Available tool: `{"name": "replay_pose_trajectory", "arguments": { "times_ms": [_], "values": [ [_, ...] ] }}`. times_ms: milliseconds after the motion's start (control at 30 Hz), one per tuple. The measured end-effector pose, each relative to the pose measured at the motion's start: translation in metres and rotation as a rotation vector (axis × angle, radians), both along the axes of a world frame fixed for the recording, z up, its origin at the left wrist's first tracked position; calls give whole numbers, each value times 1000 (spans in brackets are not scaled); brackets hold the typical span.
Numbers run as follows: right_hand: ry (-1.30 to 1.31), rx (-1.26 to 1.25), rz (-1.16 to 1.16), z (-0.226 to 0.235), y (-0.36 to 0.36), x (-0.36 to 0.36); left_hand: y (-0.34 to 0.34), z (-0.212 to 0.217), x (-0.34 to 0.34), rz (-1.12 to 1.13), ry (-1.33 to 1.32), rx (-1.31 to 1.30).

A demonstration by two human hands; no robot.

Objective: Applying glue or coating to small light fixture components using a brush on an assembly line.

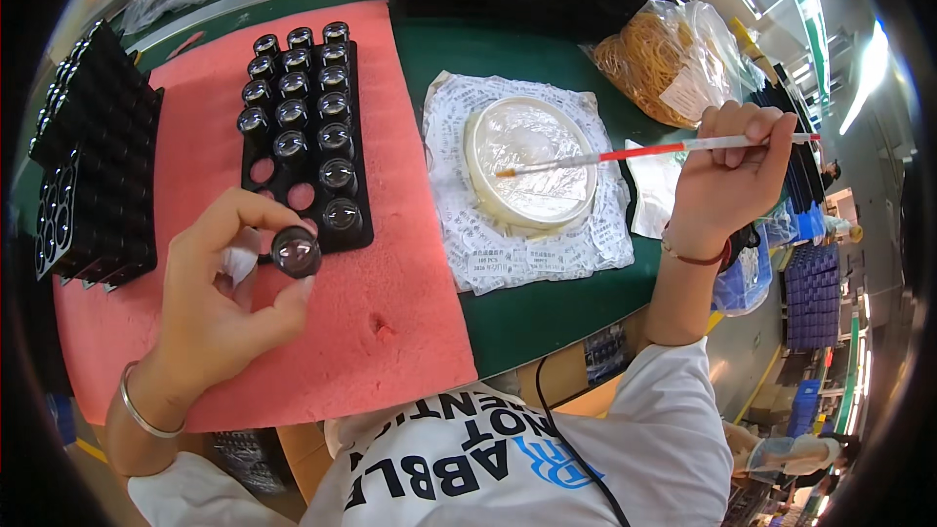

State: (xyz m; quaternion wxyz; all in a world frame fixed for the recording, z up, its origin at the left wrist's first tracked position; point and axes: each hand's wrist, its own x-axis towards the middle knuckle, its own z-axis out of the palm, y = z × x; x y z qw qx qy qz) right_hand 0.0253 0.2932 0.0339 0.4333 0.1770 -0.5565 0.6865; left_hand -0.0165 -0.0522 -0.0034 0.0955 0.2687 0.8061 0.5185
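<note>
While the left hand [210, 293] is at the lower left of the frame, it pinches a small dark lens [296, 252] between thumb and finger, right by the near end of a black tray [365, 220]. It grips the lens by the sides, maybe so that the shiny round face stays clean. Something white shows near the folded fingers, but I can't tell what it is. The right hand [734, 174], at the right of the frame, has its fingers curled around a thin brush [639, 151]. It holds the brush far back, perhaps so the tip can reach the round dish [532, 225] in the middle; I can't tell if they touch. The dish sits on a sheet of white paper [454, 234], likely to keep the green table [527, 327] clean. More lenses [337, 139] stand in rows in the tray, upper left, where the holes probably stop them rolling. The pink mat [420, 283] under the tray looks soft, maybe to guard against bumps.
</note>
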Motion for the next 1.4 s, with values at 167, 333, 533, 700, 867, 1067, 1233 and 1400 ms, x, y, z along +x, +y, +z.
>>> {"name": "replay_pose_trajectory", "arguments": {
  "times_ms": [167,333,533,700,867,1067,1233,1400],
  "values": [
    [-27,-121,207,-1,-7,-2,5,2,5,64,-219,207],
    [-22,-55,368,-5,-28,7,1,2,2,41,-380,310],
    [-37,197,317,-12,-42,11,-2,9,2,31,-471,330],
    [-50,319,273,-15,-43,9,-3,8,3,14,-452,326],
    [-56,334,265,-15,-45,9,-1,4,1,-13,-443,330],
    [-64,366,244,-16,-44,7,-3,3,1,-2,-452,294],
    [-177,314,284,-13,-45,10,-3,1,3,-60,-451,335],
    [-159,285,267,-14,-43,6,-2,-3,2,-113,-374,354]
  ]
}}
